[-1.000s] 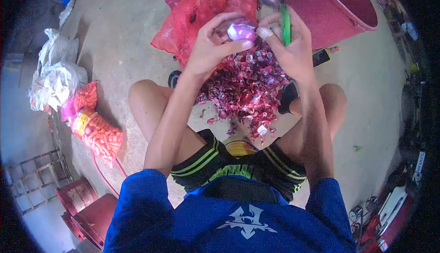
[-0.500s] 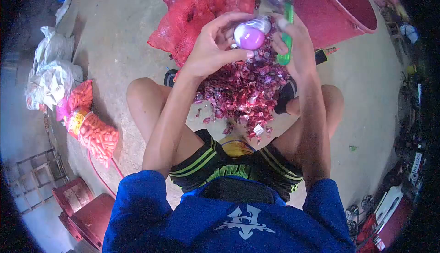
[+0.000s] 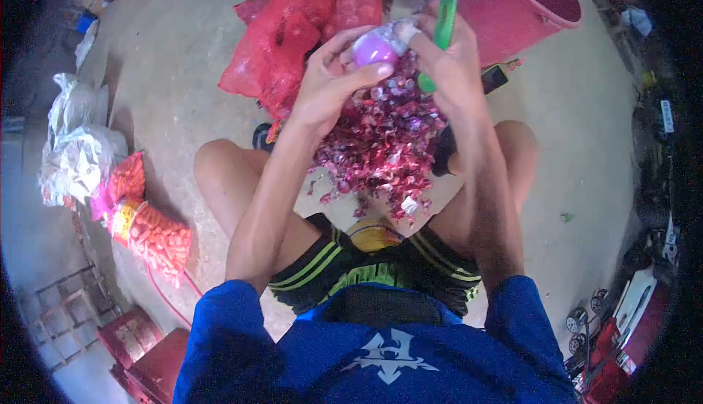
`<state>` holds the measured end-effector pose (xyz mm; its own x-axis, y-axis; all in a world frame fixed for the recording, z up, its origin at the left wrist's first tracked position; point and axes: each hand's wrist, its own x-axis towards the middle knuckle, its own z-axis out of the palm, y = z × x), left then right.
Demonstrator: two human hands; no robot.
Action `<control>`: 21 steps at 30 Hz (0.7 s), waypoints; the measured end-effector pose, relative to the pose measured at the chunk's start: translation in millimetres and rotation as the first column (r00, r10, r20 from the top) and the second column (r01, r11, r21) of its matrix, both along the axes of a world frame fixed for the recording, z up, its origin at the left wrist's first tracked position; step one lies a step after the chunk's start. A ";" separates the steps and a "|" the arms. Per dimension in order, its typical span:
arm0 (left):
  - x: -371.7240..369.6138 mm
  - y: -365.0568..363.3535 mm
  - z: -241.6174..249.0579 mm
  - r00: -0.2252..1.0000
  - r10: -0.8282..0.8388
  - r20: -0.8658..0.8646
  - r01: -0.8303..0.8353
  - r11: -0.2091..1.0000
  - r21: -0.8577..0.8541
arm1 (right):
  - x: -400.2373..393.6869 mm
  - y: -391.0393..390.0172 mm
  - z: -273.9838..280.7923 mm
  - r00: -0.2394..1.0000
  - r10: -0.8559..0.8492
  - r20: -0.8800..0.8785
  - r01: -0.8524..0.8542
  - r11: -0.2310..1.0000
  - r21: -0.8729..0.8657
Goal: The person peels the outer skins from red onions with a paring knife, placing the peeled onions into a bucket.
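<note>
My left hand [image 3: 328, 85] is closed round a red onion [image 3: 375, 51], its purple side bright and a whitish part facing my other hand. In my right hand [image 3: 460, 71] is a knife with a green handle [image 3: 444, 25], its blurred blade pointing away from me. The right thumb reaches over to the onion's whitish side. Below both hands a heap of loose onion skins [image 3: 384, 140] lies on the floor between my legs.
Red mesh sacks [image 3: 289, 20] lie beyond my left hand. A large red tub [image 3: 505, 12] is at the upper right, near a dark phone-like object [image 3: 494, 77]. To the left are a bag of orange pieces [image 3: 157, 236] and white sacks [image 3: 80, 148].
The view has shifted slightly. My right hand has come closer to the onion, and its thumb now touches it. The knife handle tilts more; the onion stays in my left hand.
</note>
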<state>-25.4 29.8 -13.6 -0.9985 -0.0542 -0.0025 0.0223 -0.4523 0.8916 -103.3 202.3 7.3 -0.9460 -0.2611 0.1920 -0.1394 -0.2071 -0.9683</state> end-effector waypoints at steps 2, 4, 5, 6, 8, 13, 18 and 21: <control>-4.0 1.2 -0.6 0.999 -0.037 -0.037 0.038 0.999 0.009 | -0.1 -2.5 0.1 0.994 -0.029 0.109 0.038 0.996 -0.076; -5.8 0.8 -1.1 0.991 -0.073 -0.113 0.076 0.997 0.024 | 0.4 -4.7 6.8 0.985 -0.074 0.155 0.090 0.991 -0.102; -3.7 -2.5 -1.5 0.987 -0.137 -0.082 0.140 0.990 0.026 | -6.5 -2.4 2.5 0.977 -0.048 0.208 0.081 0.986 -0.149; -2.0 -2.3 -2.1 0.987 -0.139 -0.079 0.141 0.990 0.023 | -8.6 -1.0 3.2 0.965 -0.022 0.261 0.074 0.978 -0.193; -0.4 -0.3 -5.5 0.968 -0.226 -0.112 0.240 0.962 0.133 | -10.7 6.6 4.2 0.963 -0.044 0.265 0.092 0.981 -0.171; -0.3 8.9 -4.9 0.989 -0.144 -0.045 0.150 0.957 0.247 | 0.4 14.1 10.9 0.984 0.114 0.139 -0.072 0.958 -0.278; -6.2 6.8 -6.2 0.996 -0.070 0.047 0.066 0.995 0.072 | -2.1 13.6 19.4 0.989 -0.012 0.149 0.043 0.978 -0.206; -7.6 1.0 -6.7 0.988 -0.143 -0.052 0.141 0.989 -0.035 | -11.2 22.3 14.6 0.977 -0.095 0.189 0.142 0.957 -0.252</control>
<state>-33.0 30.8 -20.3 -0.9947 0.0889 0.0510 0.0083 -0.4264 0.9045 -114.5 224.6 21.9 -0.9918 -0.1072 0.0691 -0.0136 -0.4497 -0.8931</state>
